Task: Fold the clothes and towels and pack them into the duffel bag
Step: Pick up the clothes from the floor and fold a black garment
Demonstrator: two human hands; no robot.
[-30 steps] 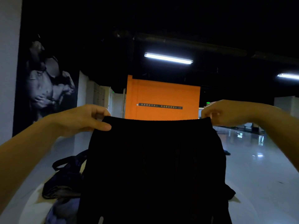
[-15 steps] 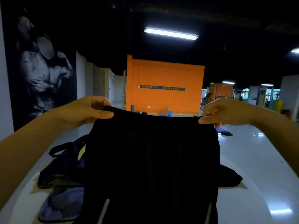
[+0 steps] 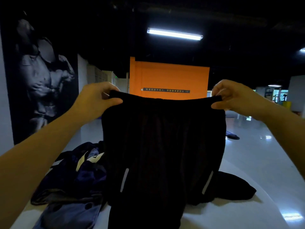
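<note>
Black pleated shorts with pale reflective stripes [image 3: 163,146] hang mid-frame, waistband pinched by my left hand [image 3: 97,100] and right hand [image 3: 234,96]. Folding step; next lay flat on white desk [image 3: 231,215]. Navy duffel bag [image 3: 71,176] lower left.

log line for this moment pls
step: garment held up | left hand: pinches waistband | right hand: pinches waistband | black shorts: hanging over table | fold: not started
</note>
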